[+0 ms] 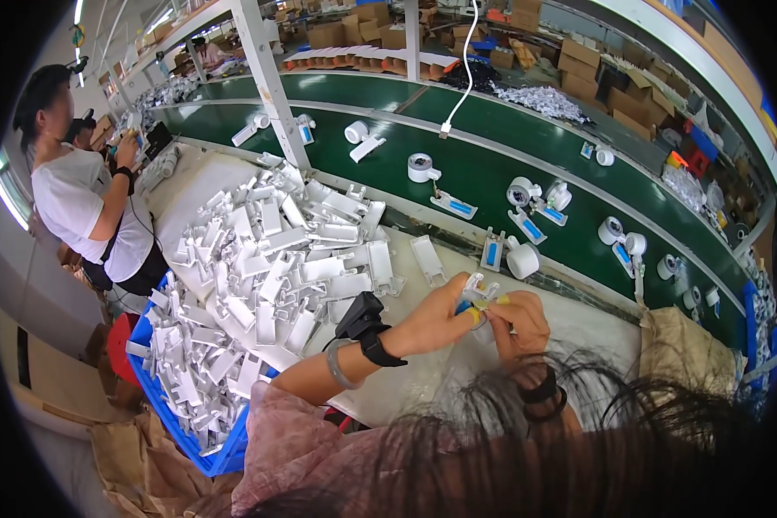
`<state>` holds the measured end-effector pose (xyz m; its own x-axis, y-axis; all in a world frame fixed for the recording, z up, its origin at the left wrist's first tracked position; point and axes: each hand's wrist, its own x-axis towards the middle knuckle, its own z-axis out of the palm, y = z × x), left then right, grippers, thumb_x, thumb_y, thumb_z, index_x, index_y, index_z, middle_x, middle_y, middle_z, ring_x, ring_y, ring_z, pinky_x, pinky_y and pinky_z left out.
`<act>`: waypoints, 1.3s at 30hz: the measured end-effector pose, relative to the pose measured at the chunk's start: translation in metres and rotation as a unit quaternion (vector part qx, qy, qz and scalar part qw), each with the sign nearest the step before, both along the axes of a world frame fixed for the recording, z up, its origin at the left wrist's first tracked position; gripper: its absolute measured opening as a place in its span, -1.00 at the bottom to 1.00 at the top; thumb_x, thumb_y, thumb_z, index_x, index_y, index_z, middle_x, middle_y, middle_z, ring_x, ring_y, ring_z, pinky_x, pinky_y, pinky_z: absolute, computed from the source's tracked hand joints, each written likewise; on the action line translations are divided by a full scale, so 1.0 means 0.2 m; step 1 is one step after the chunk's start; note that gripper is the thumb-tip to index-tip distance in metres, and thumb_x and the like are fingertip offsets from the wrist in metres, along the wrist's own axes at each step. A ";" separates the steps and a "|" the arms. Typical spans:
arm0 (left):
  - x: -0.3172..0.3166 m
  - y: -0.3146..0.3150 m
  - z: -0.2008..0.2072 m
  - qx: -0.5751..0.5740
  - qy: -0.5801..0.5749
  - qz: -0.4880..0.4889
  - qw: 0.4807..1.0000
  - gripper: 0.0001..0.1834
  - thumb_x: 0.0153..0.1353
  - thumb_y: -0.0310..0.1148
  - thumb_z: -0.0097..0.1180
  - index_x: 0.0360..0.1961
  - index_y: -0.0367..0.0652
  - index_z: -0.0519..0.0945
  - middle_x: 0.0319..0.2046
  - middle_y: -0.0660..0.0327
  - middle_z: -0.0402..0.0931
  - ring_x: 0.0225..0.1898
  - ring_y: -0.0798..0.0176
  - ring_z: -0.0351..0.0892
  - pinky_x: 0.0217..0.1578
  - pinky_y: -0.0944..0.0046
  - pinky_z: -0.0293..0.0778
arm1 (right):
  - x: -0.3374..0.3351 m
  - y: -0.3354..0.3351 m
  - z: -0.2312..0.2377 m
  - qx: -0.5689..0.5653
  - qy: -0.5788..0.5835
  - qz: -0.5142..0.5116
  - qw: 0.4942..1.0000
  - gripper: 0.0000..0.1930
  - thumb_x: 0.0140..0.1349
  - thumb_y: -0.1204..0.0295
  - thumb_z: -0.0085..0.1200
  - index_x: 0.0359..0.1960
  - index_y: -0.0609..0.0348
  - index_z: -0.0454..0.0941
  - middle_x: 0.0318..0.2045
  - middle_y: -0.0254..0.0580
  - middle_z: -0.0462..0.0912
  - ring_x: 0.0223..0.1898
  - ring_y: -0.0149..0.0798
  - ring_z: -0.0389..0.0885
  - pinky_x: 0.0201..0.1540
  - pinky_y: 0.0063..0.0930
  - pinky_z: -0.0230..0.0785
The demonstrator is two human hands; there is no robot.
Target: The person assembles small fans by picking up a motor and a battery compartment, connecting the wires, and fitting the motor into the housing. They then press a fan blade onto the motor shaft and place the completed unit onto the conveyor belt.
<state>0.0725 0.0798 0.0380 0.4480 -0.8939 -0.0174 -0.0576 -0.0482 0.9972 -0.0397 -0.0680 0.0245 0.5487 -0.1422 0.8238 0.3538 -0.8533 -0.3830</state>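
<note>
Over the bench, my left hand grips a white plastic part with a blue insert, its clipped end rising above the fingertips. My right hand meets it from the other side, thumb and fingers pinched on the same part. Something yellow covers fingertips on both hands. Below the fingers, a pale rounded portion shows, partly hidden by them. A single white cover lies just beyond my left hand. The nearest assembly on the belt edge is a round white housing beside a holder with a blue cell.
A large pile of white covers fills the bench to the left, with more in a blue crate. The green conveyor carries several round white assemblies. A white cable hangs above it. A person stands far left. Brown cloth lies right.
</note>
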 end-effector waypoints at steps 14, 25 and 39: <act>-0.03 0.00 -0.05 -0.058 -0.152 0.012 0.987 -0.63 0.20 -0.43 0.02 0.01 -0.24 0.27 -0.43 0.13 0.40 -0.46 0.33 0.40 -0.43 0.28 0.37 | 0.00 0.00 -0.02 -0.007 -0.031 -0.003 0.999 -0.69 -0.17 0.64 0.34 -0.34 0.03 0.63 -0.37 -0.29 0.51 -0.28 -0.10 0.45 -0.18 -0.28 0.35; -0.08 -0.01 0.00 -0.079 -0.202 0.046 0.975 -0.63 0.15 -0.42 -0.01 -0.01 -0.25 0.27 -0.50 0.00 0.41 -0.50 0.04 0.43 -0.46 0.14 0.33 | -0.03 0.00 -0.01 -0.056 -0.040 -0.020 0.997 -0.70 -0.12 0.66 0.32 -0.31 0.07 0.61 -0.33 -0.20 0.48 -0.26 -0.03 0.44 -0.21 -0.23 0.34; -0.07 0.01 -0.05 -0.122 -0.179 0.026 0.976 -0.63 0.24 -0.45 -0.09 0.07 -0.28 0.30 -0.24 -0.07 0.49 -0.20 -0.09 0.53 -0.17 0.13 0.41 | -0.03 0.01 0.03 -0.010 -0.003 -0.008 1.000 -0.71 -0.18 0.63 0.35 -0.37 0.07 0.61 -0.41 -0.29 0.52 -0.32 -0.14 0.38 -0.20 -0.33 0.24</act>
<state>0.0593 0.0815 0.0286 0.4306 -0.8282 0.3586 -0.4087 0.1754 0.8957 -0.0458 -0.0651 0.0309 0.5410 -0.1349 0.8302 0.3429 -0.8660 -0.3641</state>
